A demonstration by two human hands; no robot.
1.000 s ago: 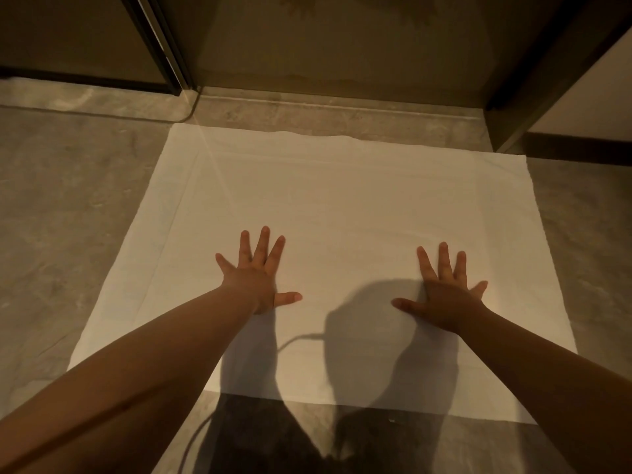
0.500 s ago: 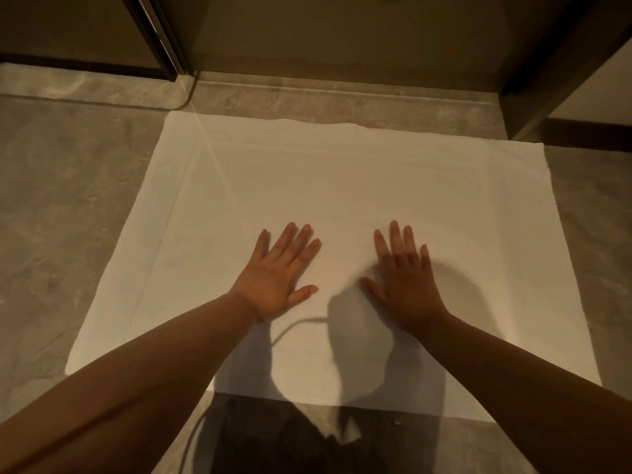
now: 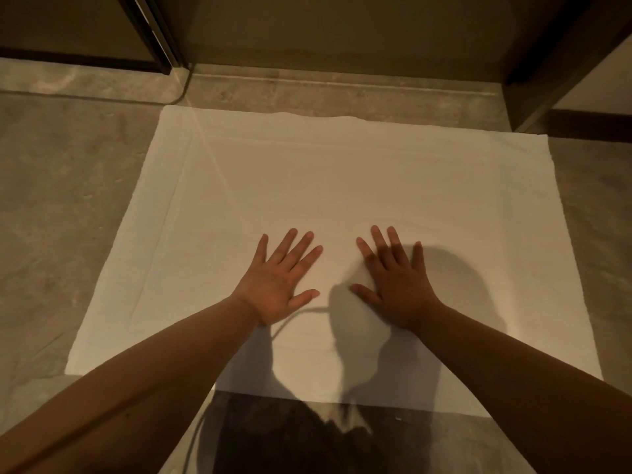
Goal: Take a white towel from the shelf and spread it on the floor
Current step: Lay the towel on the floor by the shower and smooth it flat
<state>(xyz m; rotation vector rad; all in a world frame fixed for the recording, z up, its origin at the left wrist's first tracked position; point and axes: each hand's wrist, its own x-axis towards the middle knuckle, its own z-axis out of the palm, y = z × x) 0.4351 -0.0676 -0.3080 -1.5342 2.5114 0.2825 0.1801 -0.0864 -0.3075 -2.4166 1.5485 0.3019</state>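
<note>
Two bare hands, mine, lie palm-down side by side on the middle of the white towel. The left hand and the right hand are close together, thumbs pointing at each other but not touching. A second ago they were set wide apart on the same towel. Half a second ago they had drawn in to its centre, and they have barely shifted since. All my fingers are straight and fanned apart, flat against the cloth, gripping nothing. The towel lies opened out flat on the grey stone floor and reaches beyond my fingertips on every side. Its near edge passes under my forearms and its far edge stops just short of the pale threshold strip. A faint fold line runs inside the towel's left border. My shadow falls across the towel's near half and darkens the right hand.
</note>
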